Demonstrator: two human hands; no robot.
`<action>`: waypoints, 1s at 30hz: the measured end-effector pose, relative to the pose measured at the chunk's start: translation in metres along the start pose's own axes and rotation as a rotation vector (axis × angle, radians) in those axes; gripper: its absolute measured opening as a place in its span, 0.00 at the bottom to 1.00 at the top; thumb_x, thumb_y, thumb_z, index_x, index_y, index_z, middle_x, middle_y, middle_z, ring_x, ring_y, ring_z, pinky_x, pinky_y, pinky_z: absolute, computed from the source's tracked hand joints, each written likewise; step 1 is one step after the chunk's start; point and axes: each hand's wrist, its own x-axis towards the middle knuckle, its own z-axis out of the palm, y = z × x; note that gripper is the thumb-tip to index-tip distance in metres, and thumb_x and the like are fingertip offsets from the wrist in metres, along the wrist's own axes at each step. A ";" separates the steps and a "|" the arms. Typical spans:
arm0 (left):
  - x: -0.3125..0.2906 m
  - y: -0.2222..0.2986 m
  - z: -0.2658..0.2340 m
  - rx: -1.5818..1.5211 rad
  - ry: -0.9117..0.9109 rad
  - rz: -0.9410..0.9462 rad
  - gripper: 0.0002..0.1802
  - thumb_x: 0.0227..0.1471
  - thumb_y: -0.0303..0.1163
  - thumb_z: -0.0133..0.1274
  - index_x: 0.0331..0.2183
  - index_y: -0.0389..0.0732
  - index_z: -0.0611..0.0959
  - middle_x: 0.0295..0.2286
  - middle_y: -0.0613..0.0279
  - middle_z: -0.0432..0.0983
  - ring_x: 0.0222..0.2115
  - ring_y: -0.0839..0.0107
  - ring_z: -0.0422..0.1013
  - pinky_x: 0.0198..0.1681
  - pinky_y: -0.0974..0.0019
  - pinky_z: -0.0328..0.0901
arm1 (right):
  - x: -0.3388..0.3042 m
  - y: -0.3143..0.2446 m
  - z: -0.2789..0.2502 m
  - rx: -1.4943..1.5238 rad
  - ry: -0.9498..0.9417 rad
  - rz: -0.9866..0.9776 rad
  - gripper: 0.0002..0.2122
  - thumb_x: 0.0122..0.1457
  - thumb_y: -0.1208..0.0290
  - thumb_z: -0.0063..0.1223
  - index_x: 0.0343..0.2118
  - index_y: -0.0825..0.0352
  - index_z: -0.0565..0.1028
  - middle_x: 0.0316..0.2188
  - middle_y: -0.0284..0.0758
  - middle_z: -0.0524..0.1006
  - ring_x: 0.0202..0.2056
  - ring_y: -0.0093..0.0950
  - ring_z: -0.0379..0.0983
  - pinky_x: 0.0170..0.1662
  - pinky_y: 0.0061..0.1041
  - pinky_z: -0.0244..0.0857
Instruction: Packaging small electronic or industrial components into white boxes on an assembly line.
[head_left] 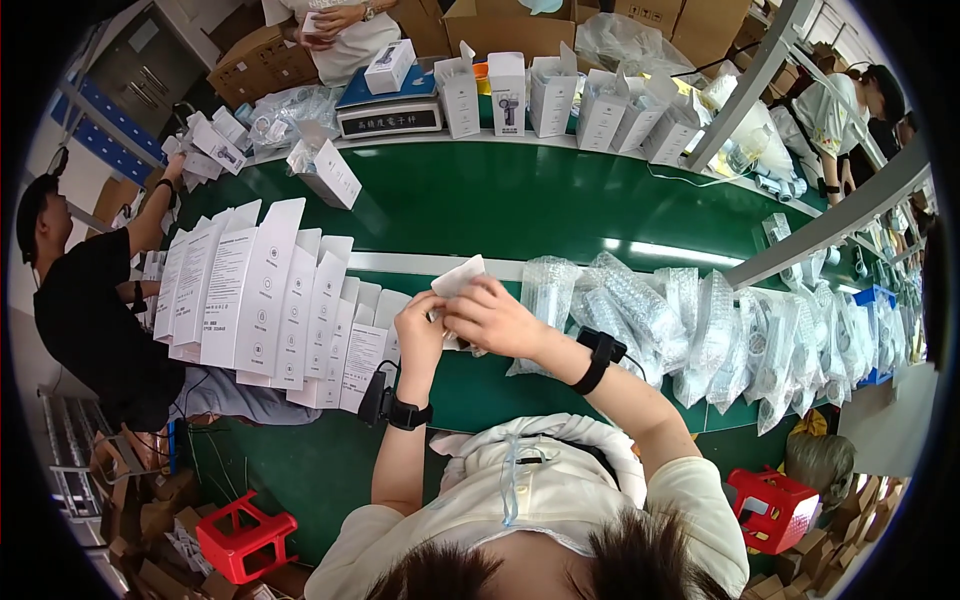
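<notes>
A white carton (459, 276) stands up between my two hands at the middle of the green table, its pale flap showing above my fingers. My left hand (418, 326) is closed around its left side. From the right, my right hand (490, 317) grips the same carton with bent fingers; most of the carton is hidden behind both hands. Left of my left hand stand rows of upright white cartons (270, 285) with raised flaps. Bubble-wrapped items (548, 300) lie close to my right hand, in a long row running right.
Across a green conveyor belt (480, 200) stand several white boxes (507, 95) and a scale (390, 118). A grey metal post (830, 225) slants in at right. A person in black (110, 310) works at left. Red stools (247, 537) are on the floor.
</notes>
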 end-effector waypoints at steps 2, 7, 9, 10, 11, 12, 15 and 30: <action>0.000 -0.002 -0.002 -0.024 0.003 -0.013 0.04 0.35 0.19 0.55 0.22 0.33 0.77 0.24 0.55 0.73 0.24 0.62 0.71 0.27 0.69 0.64 | -0.004 -0.001 -0.007 -0.034 -0.002 0.050 0.15 0.39 0.70 0.52 0.33 0.64 0.69 0.31 0.32 0.66 0.37 0.29 0.65 0.41 0.25 0.60; 0.000 -0.003 -0.002 -0.047 -0.008 -0.020 0.05 0.34 0.19 0.56 0.22 0.33 0.78 0.24 0.56 0.73 0.25 0.63 0.71 0.29 0.69 0.64 | -0.025 0.010 -0.013 0.042 -0.252 0.046 0.12 0.39 0.73 0.51 0.31 0.64 0.70 0.32 0.33 0.66 0.38 0.28 0.64 0.39 0.24 0.61; -0.001 -0.003 -0.001 -0.033 -0.009 -0.012 0.05 0.34 0.19 0.56 0.22 0.33 0.78 0.24 0.56 0.73 0.25 0.63 0.71 0.29 0.69 0.63 | -0.031 0.016 -0.012 0.093 -0.197 0.003 0.11 0.39 0.75 0.51 0.30 0.64 0.70 0.30 0.33 0.66 0.35 0.28 0.66 0.36 0.24 0.62; -0.003 -0.002 0.001 -0.049 -0.007 -0.009 0.06 0.34 0.19 0.57 0.22 0.33 0.78 0.24 0.57 0.73 0.25 0.63 0.71 0.29 0.69 0.63 | -0.031 0.016 -0.015 0.094 -0.198 0.001 0.11 0.39 0.75 0.51 0.30 0.64 0.70 0.30 0.33 0.66 0.35 0.28 0.66 0.36 0.24 0.62; -0.004 -0.001 0.002 -0.064 -0.004 -0.007 0.06 0.34 0.19 0.57 0.22 0.33 0.78 0.25 0.57 0.73 0.25 0.64 0.71 0.29 0.69 0.63 | -0.032 0.014 -0.018 0.108 -0.121 0.098 0.11 0.39 0.76 0.51 0.30 0.65 0.70 0.29 0.33 0.66 0.33 0.28 0.66 0.34 0.24 0.63; -0.006 -0.002 0.002 -0.080 0.000 -0.006 0.06 0.33 0.19 0.57 0.22 0.33 0.78 0.25 0.57 0.73 0.25 0.64 0.70 0.29 0.69 0.63 | -0.032 0.011 -0.021 0.123 -0.044 0.196 0.11 0.39 0.76 0.50 0.30 0.65 0.70 0.28 0.33 0.66 0.32 0.28 0.66 0.31 0.24 0.63; -0.006 -0.006 0.000 -0.098 0.007 -0.018 0.06 0.34 0.19 0.56 0.22 0.33 0.78 0.25 0.57 0.73 0.25 0.64 0.70 0.29 0.70 0.63 | -0.015 0.006 -0.020 0.145 0.119 0.283 0.11 0.38 0.78 0.51 0.29 0.65 0.70 0.25 0.33 0.67 0.27 0.29 0.66 0.27 0.24 0.63; 0.001 -0.011 0.000 -0.103 0.033 -0.026 0.05 0.34 0.20 0.56 0.22 0.33 0.78 0.26 0.57 0.73 0.27 0.64 0.71 0.31 0.70 0.63 | 0.001 0.011 0.003 -0.167 0.021 -0.029 0.08 0.42 0.72 0.48 0.28 0.63 0.68 0.23 0.29 0.64 0.29 0.26 0.64 0.39 0.33 0.60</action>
